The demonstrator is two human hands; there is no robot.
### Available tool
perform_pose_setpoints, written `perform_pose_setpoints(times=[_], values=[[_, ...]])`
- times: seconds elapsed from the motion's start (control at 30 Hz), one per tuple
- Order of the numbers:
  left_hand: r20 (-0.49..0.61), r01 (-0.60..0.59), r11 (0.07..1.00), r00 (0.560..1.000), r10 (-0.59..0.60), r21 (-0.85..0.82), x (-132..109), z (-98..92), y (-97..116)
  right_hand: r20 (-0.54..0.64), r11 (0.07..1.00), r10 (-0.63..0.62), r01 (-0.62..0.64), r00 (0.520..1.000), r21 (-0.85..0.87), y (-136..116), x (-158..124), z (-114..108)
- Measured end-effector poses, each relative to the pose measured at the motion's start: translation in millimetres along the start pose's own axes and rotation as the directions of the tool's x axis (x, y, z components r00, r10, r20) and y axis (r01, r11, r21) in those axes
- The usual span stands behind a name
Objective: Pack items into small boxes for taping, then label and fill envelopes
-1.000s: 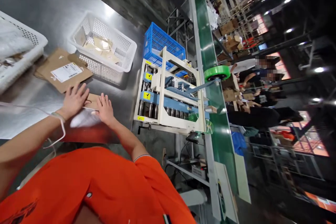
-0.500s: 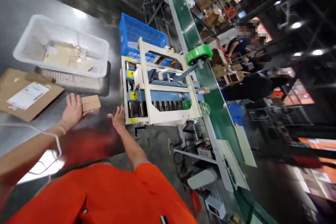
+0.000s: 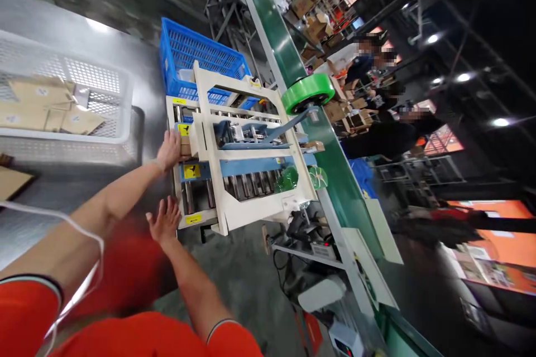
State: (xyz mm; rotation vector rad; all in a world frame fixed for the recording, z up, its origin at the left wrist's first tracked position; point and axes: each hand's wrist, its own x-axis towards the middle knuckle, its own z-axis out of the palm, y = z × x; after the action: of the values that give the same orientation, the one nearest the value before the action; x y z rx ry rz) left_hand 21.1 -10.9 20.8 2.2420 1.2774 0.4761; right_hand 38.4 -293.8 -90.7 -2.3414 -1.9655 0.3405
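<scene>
A small brown cardboard box (image 3: pixel 185 149) sits in the channel between the blue guide rails at the near end of a carton sealing machine (image 3: pixel 224 201). My left hand (image 3: pixel 170 149) is closed on the box's near end, and the box's far part is hidden inside the machine. Below it, my right hand (image 3: pixel 164 219) is open with its fingers spread, holding nothing. It is beside the corner of the machine's roller bed, close to a yellow label (image 3: pixel 193 218). Another carton (image 3: pixel 314 146) shows at the machine's far end, by the green belt.
A white plastic basket (image 3: pixel 125 100) with flat brown packets stands on the metal table (image 3: pixel 144 75). Behind the machine is a blue crate (image 3: pixel 167 61). A large green tape roll (image 3: pixel 307 92) sits on an arm above. The green conveyor belt (image 3: pixel 355 195) runs across, with people beyond. A white cable (image 3: pixel 50 211) crosses my left arm.
My left hand has moved with the small box from the table into the machine's near end. My right hand stays open beside the roller bed. The view has shifted toward the machine.
</scene>
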Motion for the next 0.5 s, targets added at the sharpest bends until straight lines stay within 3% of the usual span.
perform_pose_setpoints(times=[0.1, 0.17, 0.23, 0.3, 0.37, 0.43, 0.5], values=[[0.049, 0.000, 0.992, 0.999, 0.006, -0.124, 1.1, 11.2, 23.6, -0.054, 0.999, -0.044, 0.043, 0.998, -0.013, 5.7, 0.9, 1.7], [0.044, 0.031, 0.986, 0.999, -0.024, -0.164, -25.7, -1.3, 15.6, -0.119, 0.998, -0.065, 0.063, 0.991, -0.020, 10.5, -0.5, -1.7], [0.018, 0.098, 0.982, 0.995, -0.096, -0.163, -76.0, -33.9, -13.6, -0.176, 0.998, -0.054, 0.055, 0.983, -0.003, 14.2, -1.7, -8.6], [-0.028, 0.224, 0.965, 0.973, -0.230, -0.134, -146.2, -83.4, -56.1, -0.205, 0.998, -0.040, 0.050, 0.978, 0.047, 11.8, -0.3, -16.8], [-0.122, 0.421, 0.902, 0.894, -0.430, -0.096, -224.6, -139.5, -101.8, -0.192, 0.988, -0.061, 0.087, 0.980, 0.127, -4.8, 4.1, -23.0], [-0.258, 0.657, 0.750, 0.713, -0.652, -0.080, -295.3, -189.5, -144.5, -0.112, 0.953, -0.142, 0.166, 0.984, 0.254, -43.3, 10.3, -23.5], [-0.317, 0.790, 0.607, 0.556, -0.769, -0.086, -346.4, -224.1, -180.0, 0.007, 0.867, -0.276, 0.246, 0.961, 0.434, -104.4, 17.6, -16.9]])
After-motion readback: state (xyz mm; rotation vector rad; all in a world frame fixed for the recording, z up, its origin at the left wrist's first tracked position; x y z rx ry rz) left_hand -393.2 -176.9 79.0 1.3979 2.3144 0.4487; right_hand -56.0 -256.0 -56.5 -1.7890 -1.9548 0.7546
